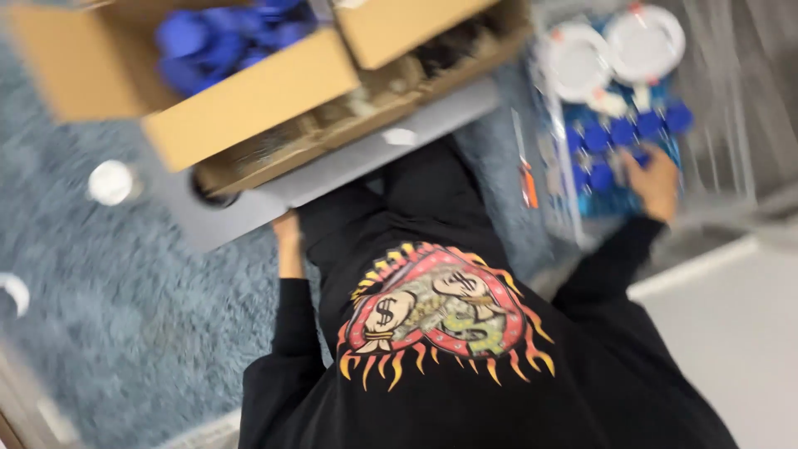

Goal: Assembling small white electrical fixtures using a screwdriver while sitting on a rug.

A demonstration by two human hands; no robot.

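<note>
The view is blurred by motion. My left hand reaches up to the near edge of a grey board; its fingers are hidden under that edge. On the board stands an open cardboard box with blue pieces inside. My right hand is inside a clear plastic bin on the right, fingers curled down among several blue caps. Two white round lids lie above them. Whether the right hand grips a cap is not clear. My black sweatshirt with a flame print fills the lower middle.
A second cardboard tray with dividers sits under the open box. Blue-grey carpet covers the left, with a small white round object on it. An orange-handled tool lies beside the bin. A pale floor is at lower right.
</note>
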